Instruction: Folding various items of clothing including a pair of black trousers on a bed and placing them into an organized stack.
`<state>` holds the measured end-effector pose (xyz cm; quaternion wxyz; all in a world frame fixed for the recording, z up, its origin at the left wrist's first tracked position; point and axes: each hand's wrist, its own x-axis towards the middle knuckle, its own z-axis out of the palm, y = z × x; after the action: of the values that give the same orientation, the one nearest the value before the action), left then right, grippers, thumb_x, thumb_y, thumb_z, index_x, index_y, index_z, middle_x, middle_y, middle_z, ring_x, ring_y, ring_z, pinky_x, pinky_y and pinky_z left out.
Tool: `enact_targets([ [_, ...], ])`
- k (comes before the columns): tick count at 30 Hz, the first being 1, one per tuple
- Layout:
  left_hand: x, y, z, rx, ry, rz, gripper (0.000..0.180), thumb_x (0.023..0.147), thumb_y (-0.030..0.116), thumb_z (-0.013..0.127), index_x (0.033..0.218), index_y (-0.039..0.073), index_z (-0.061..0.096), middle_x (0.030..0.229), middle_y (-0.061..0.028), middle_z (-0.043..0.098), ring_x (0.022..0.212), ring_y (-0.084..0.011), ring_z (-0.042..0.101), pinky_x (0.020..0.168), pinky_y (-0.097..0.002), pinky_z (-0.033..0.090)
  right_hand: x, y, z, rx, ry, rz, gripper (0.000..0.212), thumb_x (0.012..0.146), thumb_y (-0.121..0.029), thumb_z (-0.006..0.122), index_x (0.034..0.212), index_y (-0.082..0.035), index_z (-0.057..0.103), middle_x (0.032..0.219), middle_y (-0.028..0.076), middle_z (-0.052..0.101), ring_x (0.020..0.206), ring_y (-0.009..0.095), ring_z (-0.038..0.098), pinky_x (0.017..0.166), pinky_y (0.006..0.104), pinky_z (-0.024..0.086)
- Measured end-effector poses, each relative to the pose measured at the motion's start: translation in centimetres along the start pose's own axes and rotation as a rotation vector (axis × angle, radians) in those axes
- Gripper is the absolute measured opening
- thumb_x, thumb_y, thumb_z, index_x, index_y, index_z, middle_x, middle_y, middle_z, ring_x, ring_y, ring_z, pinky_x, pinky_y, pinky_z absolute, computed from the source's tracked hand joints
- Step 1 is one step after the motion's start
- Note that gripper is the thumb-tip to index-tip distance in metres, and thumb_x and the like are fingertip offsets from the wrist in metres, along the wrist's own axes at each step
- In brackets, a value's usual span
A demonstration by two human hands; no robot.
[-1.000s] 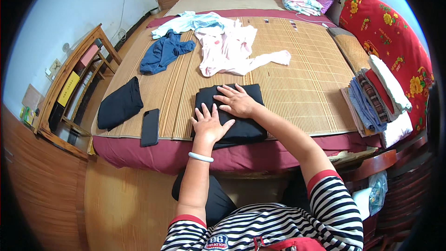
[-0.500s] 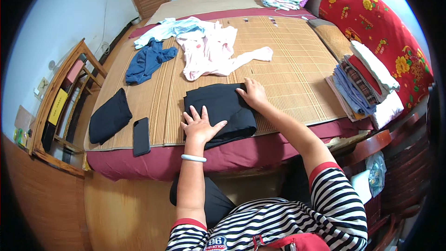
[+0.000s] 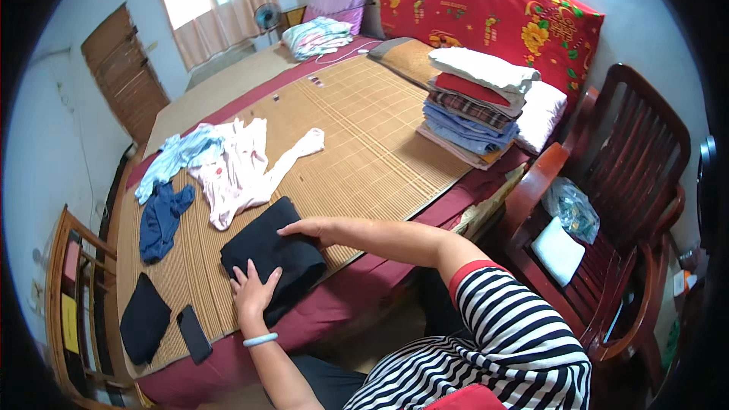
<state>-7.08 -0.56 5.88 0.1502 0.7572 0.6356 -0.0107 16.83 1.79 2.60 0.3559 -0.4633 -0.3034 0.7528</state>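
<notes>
A folded black garment lies on the bamboo mat near the bed's front edge. My left hand rests flat on its near left part, fingers spread. Across its right side reaches my right hand, lying on the cloth with its fingers stretched out and pointing left. Both hands touch the garment, and neither visibly lifts it. To the left are another folded black cloth and a dark phone. Beyond the garment, a pale pink top, a light blue garment and a navy one lie loosely.
A tall stack of folded clothes stands on the bed's right, beside a white pillow. A dark wooden armchair is at the right, with a plastic bag on its seat. Left of the bed stands a wooden frame.
My view has swung to the right, so the bed's contents appear farther left and the armchair shows more fully. Both hands stay on the black garment.
</notes>
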Motion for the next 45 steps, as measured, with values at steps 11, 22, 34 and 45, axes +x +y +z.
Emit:
enact_targets([
  [11, 3.7, -4.4, 0.6, -0.394, 0.122, 0.188, 0.079, 0.096, 0.063, 0.042, 0.147, 0.002, 0.040, 0.155, -0.0243, 0.031, 0.143, -0.0394, 0.030, 0.117, -0.0430, 0.026, -1.3, -2.4, 0.7, 0.174, 0.089, -0.022, 0.035, 0.089, -0.010, 0.065, 0.122, 0.001, 0.058, 0.121, 0.014, 0.067, 0.109, 0.026, 0.065, 0.098, 0.0424, 0.050],
  [22, 3.7, -3.7, 0.8, -0.293, 0.220, 0.083, 0.062, 0.099, 0.050, 0.046, 0.138, 0.002, 0.051, 0.147, -0.0192, 0.045, 0.134, -0.0369, 0.043, 0.111, -0.0448, 0.034, -13.2, -20.8, -12.0, -0.042, 0.519, -0.299, 0.039, 0.085, -0.011, 0.072, 0.119, 0.001, 0.061, 0.117, 0.013, 0.068, 0.107, 0.025, 0.066, 0.100, 0.0424, 0.050],
  [34, 1.7, -0.8, 1.5, -0.011, 0.201, 0.053, 0.063, 0.095, 0.046, 0.055, 0.141, 0.003, 0.048, 0.151, -0.0257, 0.038, 0.140, -0.0421, 0.033, 0.115, -0.0461, 0.029, -42.0, -30.4, -28.2, 0.188, 0.653, -1.034, 0.036, 0.088, -0.010, 0.068, 0.119, -0.001, 0.055, 0.110, 0.014, 0.067, 0.100, 0.029, 0.068, 0.098, 0.0437, 0.052],
  [45, 2.0, -0.4, 2.9, 0.132, 0.220, 0.024, 0.074, 0.090, 0.049, 0.061, 0.147, 0.006, 0.041, 0.155, -0.0250, 0.031, 0.141, -0.0442, 0.030, 0.115, -0.0520, 0.028, -47.9, -14.6, -43.0, 0.534, 1.058, -0.746, 0.047, 0.088, -0.022, 0.065, 0.126, 0.003, 0.051, 0.121, 0.019, 0.065, 0.113, 0.030, 0.064, 0.107, 0.0468, 0.043],
])
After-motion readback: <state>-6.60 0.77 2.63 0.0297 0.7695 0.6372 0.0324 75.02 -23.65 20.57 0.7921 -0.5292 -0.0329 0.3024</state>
